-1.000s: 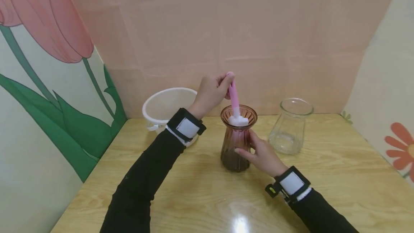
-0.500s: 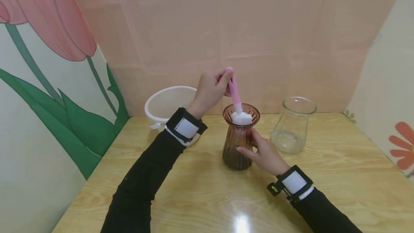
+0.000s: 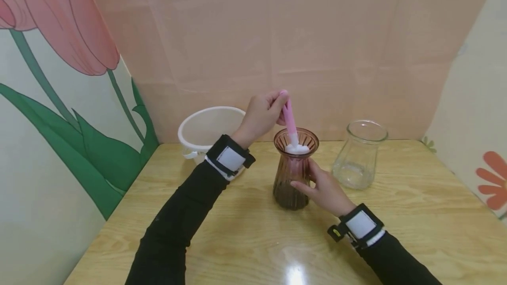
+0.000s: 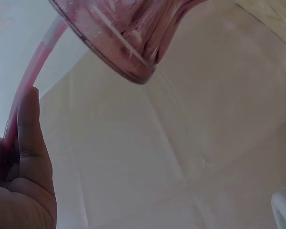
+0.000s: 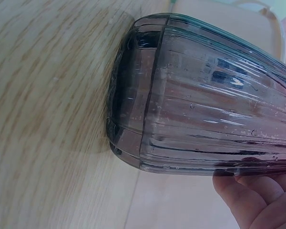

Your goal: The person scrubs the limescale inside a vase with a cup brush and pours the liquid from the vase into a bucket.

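A ribbed pink-brown glass vase [image 3: 293, 170] stands on the wooden table [image 3: 245, 232]. My left hand [image 3: 262, 115] pinches the top of a pink-handled brush [image 3: 289, 118], whose white sponge head [image 3: 297, 148] sits in the vase's mouth. In the left wrist view the pink handle [image 4: 28, 81] runs from my fingers [image 4: 31, 138] up to the vase rim [image 4: 109, 47]. My right hand [image 3: 322, 188] grips the vase's lower body from the right; its fingertips [image 5: 257, 195] lie against the ribbed glass [image 5: 200, 95].
A white plastic bowl [image 3: 206, 129] stands at the back left, behind my left wrist. A clear glass vase [image 3: 358, 155] stands at the back right. Pink and flower-painted panels wall in the table on three sides.
The brush has gone lower: its sponge head, which stood out above the rim, now sits down in the vase's mouth, and my left hand has dropped with it. My right hand has stayed put.
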